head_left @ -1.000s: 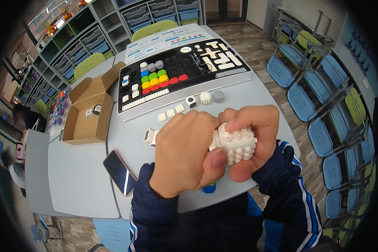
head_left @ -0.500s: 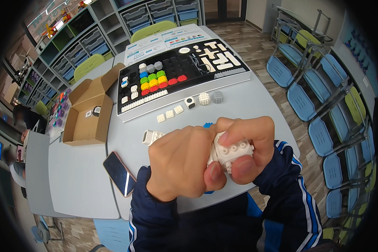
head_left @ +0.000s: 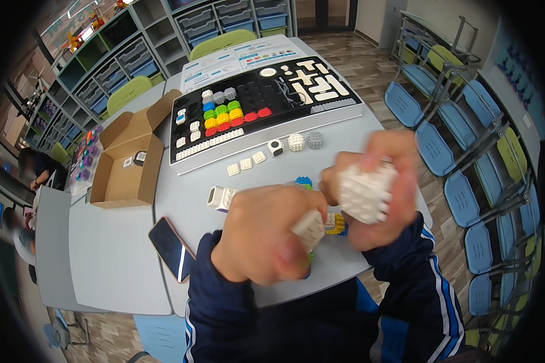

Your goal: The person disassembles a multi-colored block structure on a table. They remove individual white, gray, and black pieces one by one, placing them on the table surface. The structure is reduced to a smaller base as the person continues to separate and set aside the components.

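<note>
My left hand (head_left: 263,233) is closed on a thin white studded piece (head_left: 309,230), pinched between thumb and fingers. Gripped in my right hand (head_left: 393,181) is a larger white studded block (head_left: 369,192); both hands are smeared by motion. A gap separates the two pieces. Beneath and behind my hands, partly hidden, lie studded blocks in blue (head_left: 303,181) and yellow (head_left: 340,225), with bits of green; whether they are joined I cannot tell. Beside my left hand sits a white hollow-ended piece (head_left: 221,197) with some purple under it.
Beyond my hands, a black-lined kit tray (head_left: 254,130) holds coloured blocks and white parts. In front of it stand small white tiles (head_left: 246,163), a white block with a black circle (head_left: 275,147), and a grey block (head_left: 315,140). An open cardboard box (head_left: 124,175) and a phone (head_left: 171,248) lie left.
My hands have moved apart, the right one up and to the right. The white block and the thin white piece, together before, are now separate, one in each hand.
</note>
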Demonstrator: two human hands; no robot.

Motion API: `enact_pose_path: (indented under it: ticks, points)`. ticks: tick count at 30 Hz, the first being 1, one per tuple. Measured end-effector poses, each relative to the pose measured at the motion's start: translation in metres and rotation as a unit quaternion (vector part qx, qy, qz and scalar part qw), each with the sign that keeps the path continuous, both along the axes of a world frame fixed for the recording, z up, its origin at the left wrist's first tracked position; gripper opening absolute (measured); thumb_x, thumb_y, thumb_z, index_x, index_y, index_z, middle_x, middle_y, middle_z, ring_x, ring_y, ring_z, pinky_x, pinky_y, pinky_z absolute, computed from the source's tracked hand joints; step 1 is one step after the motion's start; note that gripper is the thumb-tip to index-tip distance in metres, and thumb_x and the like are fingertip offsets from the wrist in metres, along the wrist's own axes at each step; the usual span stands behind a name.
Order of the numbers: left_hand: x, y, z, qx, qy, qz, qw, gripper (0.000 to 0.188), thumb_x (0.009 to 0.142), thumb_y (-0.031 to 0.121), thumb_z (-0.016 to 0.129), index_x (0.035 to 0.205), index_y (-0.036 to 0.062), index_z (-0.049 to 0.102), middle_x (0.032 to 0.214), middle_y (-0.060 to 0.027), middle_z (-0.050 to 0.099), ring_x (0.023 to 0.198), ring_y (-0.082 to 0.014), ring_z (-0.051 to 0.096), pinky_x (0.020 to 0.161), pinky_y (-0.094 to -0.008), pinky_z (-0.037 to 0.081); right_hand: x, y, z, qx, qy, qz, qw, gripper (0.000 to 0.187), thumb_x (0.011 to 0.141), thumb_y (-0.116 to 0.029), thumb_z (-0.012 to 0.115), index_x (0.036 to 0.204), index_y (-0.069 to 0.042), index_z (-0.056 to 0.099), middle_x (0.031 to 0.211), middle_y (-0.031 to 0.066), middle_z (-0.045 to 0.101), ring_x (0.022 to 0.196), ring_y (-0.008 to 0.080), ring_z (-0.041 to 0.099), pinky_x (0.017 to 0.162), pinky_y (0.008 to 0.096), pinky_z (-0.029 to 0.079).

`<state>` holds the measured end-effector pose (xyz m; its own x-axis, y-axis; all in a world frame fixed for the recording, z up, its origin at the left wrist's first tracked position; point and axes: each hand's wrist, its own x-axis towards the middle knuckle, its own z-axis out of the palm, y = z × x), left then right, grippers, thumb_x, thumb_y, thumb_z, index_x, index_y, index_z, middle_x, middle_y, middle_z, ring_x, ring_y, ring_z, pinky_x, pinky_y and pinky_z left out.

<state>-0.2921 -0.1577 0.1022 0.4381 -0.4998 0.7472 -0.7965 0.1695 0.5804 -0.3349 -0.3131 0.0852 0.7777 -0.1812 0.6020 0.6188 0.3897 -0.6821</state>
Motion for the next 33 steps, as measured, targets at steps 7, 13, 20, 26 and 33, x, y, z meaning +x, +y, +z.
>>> enact_pose_path:
  ticks: [7, 13, 20, 26, 33]
  points:
    - [0.013, 0.013, -0.006, -0.06, 0.032, 0.246, 0.967, 0.06, 0.096, 0.056, 0.029, 0.081, 0.0012, 0.049, 0.062, -0.0084, 0.049, 0.051, -0.0136, 0.043, 0.048, -0.0251, 0.033, 0.018, -0.036, 0.019, -0.154, -0.039, -0.179, 0.971, 0.041, 0.091, -0.041, 0.057, 0.101, -0.002, 0.05, 0.078, 0.0034, 0.053, 0.065, 0.0078, 0.047, 0.059, 0.023, 0.04]
    - [0.078, 0.066, 0.0, -0.053, 0.102, 0.293, 0.949, 0.044, 0.095, 0.045, 0.049, 0.081, 0.004, 0.054, 0.064, -0.0034, 0.052, 0.054, -0.0093, 0.047, 0.05, -0.0234, 0.036, 0.076, -0.081, 0.017, -0.344, 0.122, -0.171, 0.915, 0.033, 0.085, -0.032, 0.07, 0.096, -0.004, 0.056, 0.071, -0.0008, 0.054, 0.064, 0.0063, 0.048, 0.056, 0.0245, 0.04]
    - [0.161, 0.107, -0.078, 0.32, 0.185, 0.374, 0.85, 0.032, 0.08, 0.026, 0.076, 0.081, 0.0011, 0.056, 0.069, -0.0049, 0.058, 0.059, -0.013, 0.054, 0.053, -0.0285, 0.043, 0.132, -0.131, -0.047, -0.64, 0.228, -0.153, 0.718, 0.039, 0.075, -0.028, 0.078, 0.102, -0.007, 0.06, 0.089, 0.0118, 0.062, 0.083, 0.0237, 0.059, 0.072, 0.0351, 0.046]
    - [0.177, 0.096, -0.109, 0.498, 0.308, 0.28, 0.761, 0.039, 0.068, 0.028, 0.083, 0.085, 0.0023, 0.06, 0.077, -0.0096, 0.062, 0.07, -0.018, 0.062, 0.06, -0.0337, 0.048, 0.163, -0.138, -0.087, -0.686, 0.324, -0.148, 0.634, 0.05, 0.062, -0.019, 0.086, 0.104, -0.006, 0.062, 0.106, 0.0163, 0.064, 0.103, 0.0329, 0.06, 0.085, 0.0393, 0.048]
    - [0.176, 0.089, -0.119, 0.502, 0.303, 0.34, 0.736, 0.04, 0.066, 0.026, 0.084, 0.085, 0.0021, 0.058, 0.09, -0.0137, 0.064, 0.079, -0.0236, 0.065, 0.066, -0.0361, 0.05, 0.165, -0.14, -0.103, -0.693, 0.319, -0.18, 0.621, 0.052, 0.055, -0.012, 0.088, 0.101, -0.007, 0.064, 0.107, 0.016, 0.063, 0.106, 0.0344, 0.058, 0.087, 0.0403, 0.048]
